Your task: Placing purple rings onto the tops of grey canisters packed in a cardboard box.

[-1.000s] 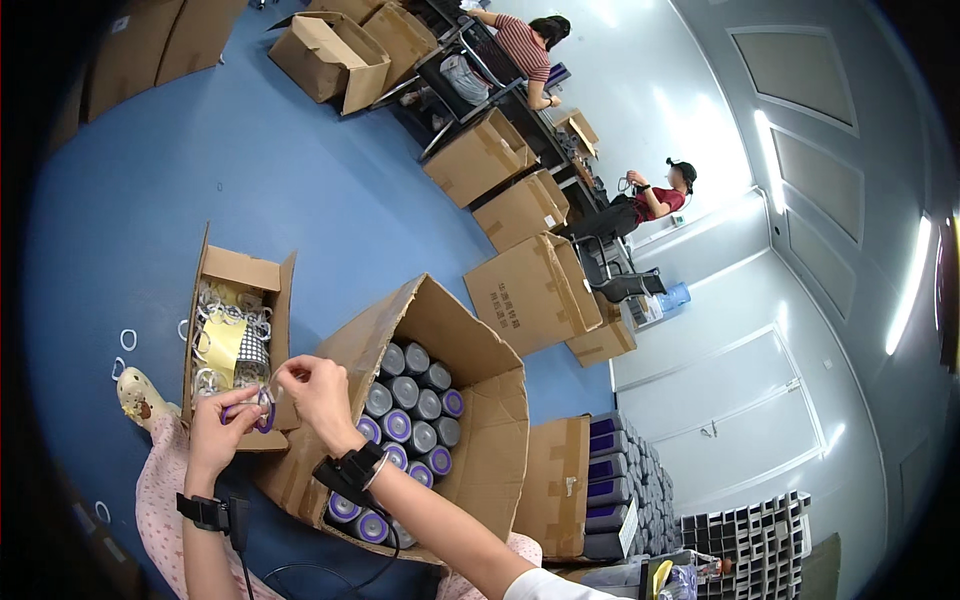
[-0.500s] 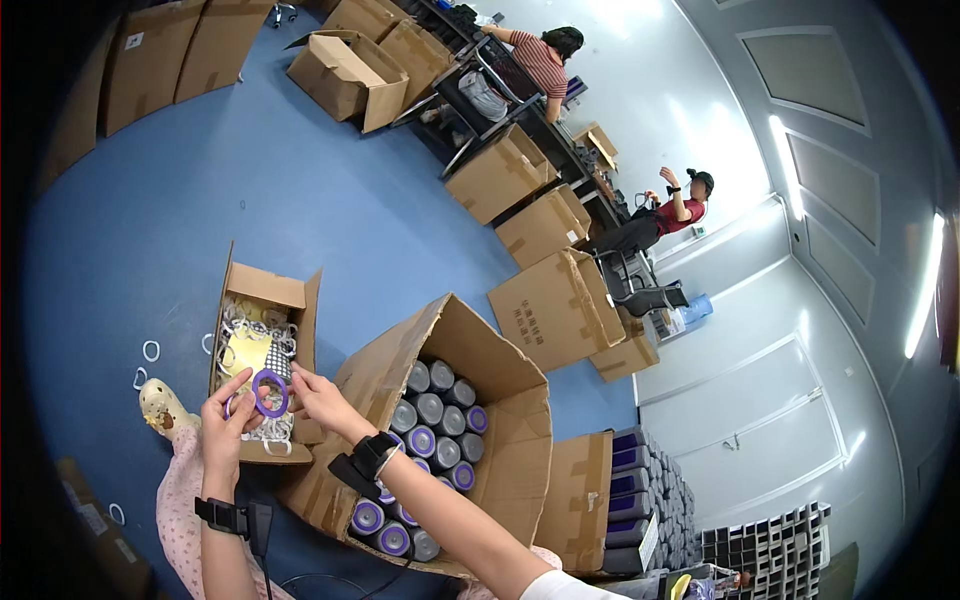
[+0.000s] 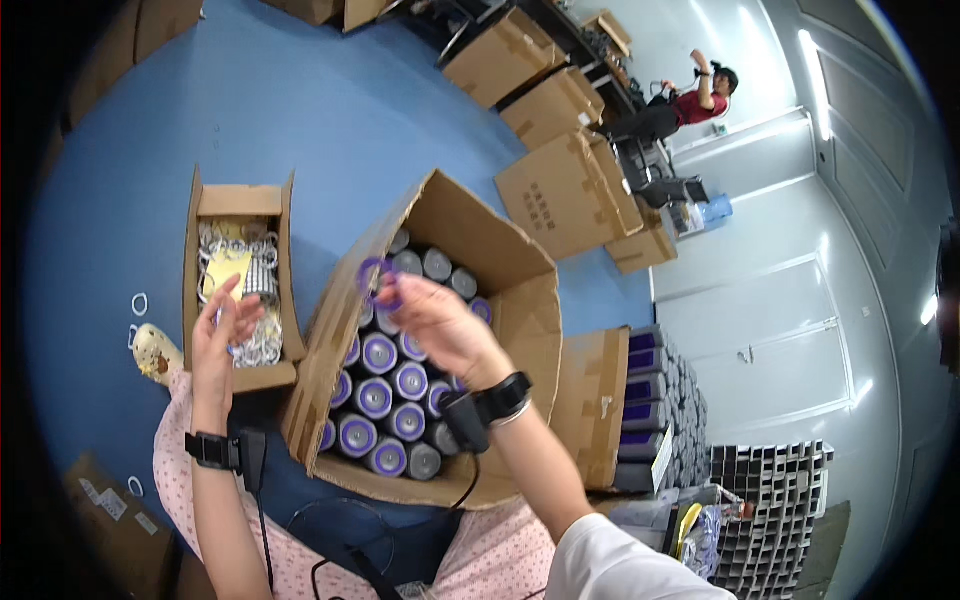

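Observation:
My right hand [image 3: 440, 322] pinches a purple ring [image 3: 364, 276] above the large open carton [image 3: 515, 400]. Inside that carton stand several dark grey cylinders [image 3: 424, 461]. Many have a purple ring around the top face; others show plain grey tops. My left hand [image 3: 222, 325] hovers over the near part of a small open carton [image 3: 240, 200], its fingers spread apart. A small bluish spot shows by its palm, too small to name. White loops [image 3: 262, 345] fill the small carton, along with a yellow sheet [image 3: 228, 270] and a black-and-white patterned piece.
White loops [image 3: 139, 303] lie on the blue floor beside my shoe [image 3: 155, 355]. Stacked dark cylinders [image 3: 650, 400] stand to the right, near a black-and-white rack [image 3: 770, 510]. Cables hang from both wrist straps. Farther off, a person [image 3: 690, 105] sits by closed cartons [image 3: 570, 195].
My right hand has carried the purple ring from beside my left hand to over the large carton. My left hand has let go and opened. The view has shifted.

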The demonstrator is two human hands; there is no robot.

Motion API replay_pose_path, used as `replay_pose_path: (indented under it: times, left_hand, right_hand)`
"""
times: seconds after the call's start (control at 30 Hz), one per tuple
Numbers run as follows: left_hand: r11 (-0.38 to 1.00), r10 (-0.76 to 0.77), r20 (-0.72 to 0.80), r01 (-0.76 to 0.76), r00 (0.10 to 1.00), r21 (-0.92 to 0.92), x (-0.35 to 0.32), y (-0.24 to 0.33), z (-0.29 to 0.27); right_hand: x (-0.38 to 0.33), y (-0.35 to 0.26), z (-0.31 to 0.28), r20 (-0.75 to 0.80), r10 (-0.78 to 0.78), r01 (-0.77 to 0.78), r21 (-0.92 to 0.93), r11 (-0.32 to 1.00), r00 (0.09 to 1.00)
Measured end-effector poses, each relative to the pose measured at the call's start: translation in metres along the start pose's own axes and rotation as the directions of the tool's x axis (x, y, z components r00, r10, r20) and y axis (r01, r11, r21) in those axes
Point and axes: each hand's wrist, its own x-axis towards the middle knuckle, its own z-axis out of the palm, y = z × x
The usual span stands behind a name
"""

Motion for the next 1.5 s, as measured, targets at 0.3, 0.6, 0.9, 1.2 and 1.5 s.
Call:
replay_pose_path:
  times: [0.3,0.6,0.9,1.2,1.5]
  left_hand:
    - [0.98,-0.055,0.037,0.047,0.998,0.191,0.015,-0.032,0.03]
    - [0.962,-0.101,0.062,0.082,0.993,0.26,0.015,-0.047,0.025]
    - [0.95,-0.102,0.025,0.09,0.994,0.3,0.017,-0.044,0.036]
    - [0.943,-0.123,0.018,0.111,0.992,0.313,0.017,-0.044,0.039]
    - [0.946,-0.117,0.037,0.101,0.992,0.308,0.016,-0.042,0.041]
  right_hand:
    - [-0.084,0.069,-0.212,-0.692,-0.339,-0.256,-0.605,0.754,0.637]
    - [-0.067,0.157,-0.22,-0.307,-0.583,-0.312,-0.945,0.096,0.752]
    - [-0.054,0.169,-0.224,-0.226,-0.682,-0.273,-0.961,0.04,0.696]
    - [-0.052,0.175,-0.221,-0.266,-0.659,-0.252,-0.96,0.118,0.704]
    - [-0.055,0.17,-0.224,-0.303,-0.604,-0.248,-0.953,0.176,0.737]
